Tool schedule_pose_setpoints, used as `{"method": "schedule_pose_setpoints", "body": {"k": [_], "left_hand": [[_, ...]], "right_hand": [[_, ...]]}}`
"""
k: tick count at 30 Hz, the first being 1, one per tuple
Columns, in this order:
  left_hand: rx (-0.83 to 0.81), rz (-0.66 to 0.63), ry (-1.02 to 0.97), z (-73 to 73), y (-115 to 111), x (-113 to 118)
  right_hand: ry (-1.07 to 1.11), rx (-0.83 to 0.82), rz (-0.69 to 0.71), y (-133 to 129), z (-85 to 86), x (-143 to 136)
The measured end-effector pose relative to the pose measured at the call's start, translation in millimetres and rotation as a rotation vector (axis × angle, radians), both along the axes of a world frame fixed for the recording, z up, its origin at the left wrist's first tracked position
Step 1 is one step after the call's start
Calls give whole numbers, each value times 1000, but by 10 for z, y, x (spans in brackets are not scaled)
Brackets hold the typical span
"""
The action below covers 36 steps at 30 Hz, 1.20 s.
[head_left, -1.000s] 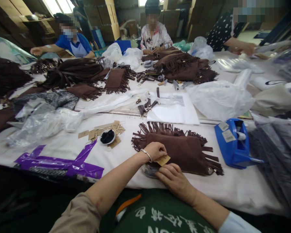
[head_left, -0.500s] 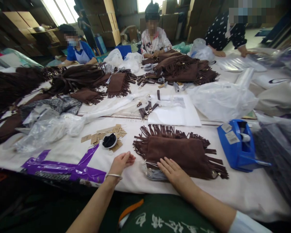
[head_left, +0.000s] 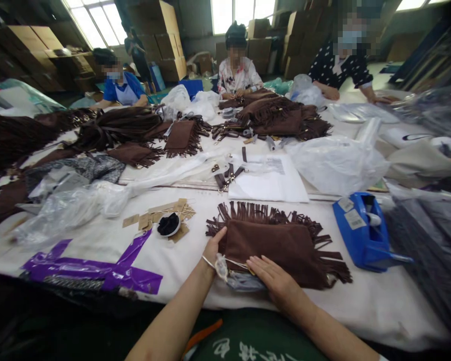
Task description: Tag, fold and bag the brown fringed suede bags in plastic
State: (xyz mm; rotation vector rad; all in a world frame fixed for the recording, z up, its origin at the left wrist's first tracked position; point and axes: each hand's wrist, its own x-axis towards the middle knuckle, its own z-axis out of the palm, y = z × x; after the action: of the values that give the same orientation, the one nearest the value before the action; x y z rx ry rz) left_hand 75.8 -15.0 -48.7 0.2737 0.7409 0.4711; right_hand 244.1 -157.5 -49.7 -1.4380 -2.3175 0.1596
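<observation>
A brown fringed bag point(head_left: 266, 241) lies flat on the white-covered table, fringes spread along its far edge and right end. My left hand point(head_left: 213, 246) is at the bag's left edge, one finger reaching up its side; the other fingers are mostly hidden, perhaps under the bag. My right hand point(head_left: 272, 276) rests on the near edge of the bag, fingers stretched out. Between my hands, a white cord runs across the near left corner, beside crumpled clear plastic with a greyish wrap point(head_left: 244, 282).
A blue tape dispenser point(head_left: 361, 238) stands to the right. Left of the bag are a small bowl of black pieces point(head_left: 169, 224) and cardboard tags point(head_left: 145, 220). Purple tape point(head_left: 90, 265) crosses the near left edge. Several people work around the far side.
My left hand has moved right and forward from the bare cloth to the bag's left edge. My right hand stays on the bag. The view has tilted up slightly.
</observation>
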Motion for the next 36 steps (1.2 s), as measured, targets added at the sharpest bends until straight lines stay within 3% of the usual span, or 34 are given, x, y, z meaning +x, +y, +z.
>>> {"method": "schedule_pose_setpoints", "body": {"k": [5,7,9,11,14,16,20,24,27,29,32,36], "left_hand": [[202,303,81,-76,340,47],[236,365,93,-47,348,-4],[397,395,196,4,266,-35],[763,246,402,36,129,-12],[1432,-233,740,-10,-69,115],[1712,-458,916,-93,-144,210],[1946,-596,1125,-246,-151,302],[2052,-597,1160,-306,-83,300],[2066,-590,1113,-277,-62,272],[2044,-609,1035,-206,-84,267],[2025,-683,887,-33,-195,356],[2152,-883,611,181,-462,691]], "right_hand": [[12,0,33,3,-28,-13],[10,-18,62,5,-77,-31],[-1,-76,91,-5,-116,-53],[6,-166,124,-26,-103,-58],[85,-301,195,-35,49,9],[185,-348,203,13,191,106],[295,-259,-86,344,323,416],[217,-183,-329,832,233,931],[280,-132,-515,950,243,1327],[336,-87,-617,796,297,1483],[540,-75,-723,262,331,1492],[1177,-243,-901,-577,204,1227]]}}
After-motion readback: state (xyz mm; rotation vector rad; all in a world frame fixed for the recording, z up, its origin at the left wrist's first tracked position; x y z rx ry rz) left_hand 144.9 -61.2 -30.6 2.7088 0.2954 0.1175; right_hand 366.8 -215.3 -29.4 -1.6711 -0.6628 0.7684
